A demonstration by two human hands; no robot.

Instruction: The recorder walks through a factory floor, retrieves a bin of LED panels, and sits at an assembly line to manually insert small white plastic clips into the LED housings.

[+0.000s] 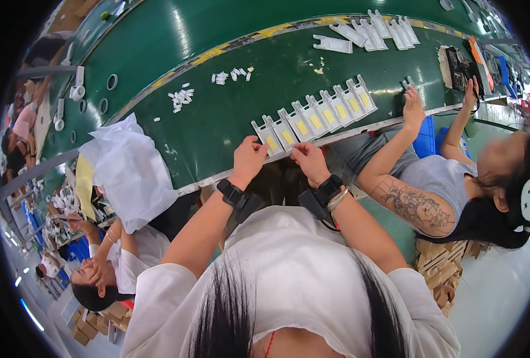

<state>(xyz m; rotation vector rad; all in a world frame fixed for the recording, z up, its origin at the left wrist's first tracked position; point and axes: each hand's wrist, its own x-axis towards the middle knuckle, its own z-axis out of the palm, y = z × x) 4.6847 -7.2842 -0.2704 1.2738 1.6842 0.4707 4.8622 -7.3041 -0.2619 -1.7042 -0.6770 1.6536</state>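
Note:
Along the near edge of the green bench, several flat white plastic frames [314, 122] with yellow rectangles lie in a slanted, overlapping row. My left hand [250, 159] is closed, its thumb and finger at the near side of the leftmost frame [271, 142]. Just right of it, my right hand [310, 162] has its fingers curled in a pinch at the near end of the second frame [286, 137]. Whatever lies between those right fingertips is too small to make out. Both wrists wear black straps with box-shaped devices.
Small white parts [182, 98] lie in loose piles on the far left. More white frames [369, 34] are heaped at the back, by the yellow-black striped edge. A white plastic bag [131, 167] hangs over the left edge. Co-workers sit on both sides; the right one's hand [413, 107] is over the bench.

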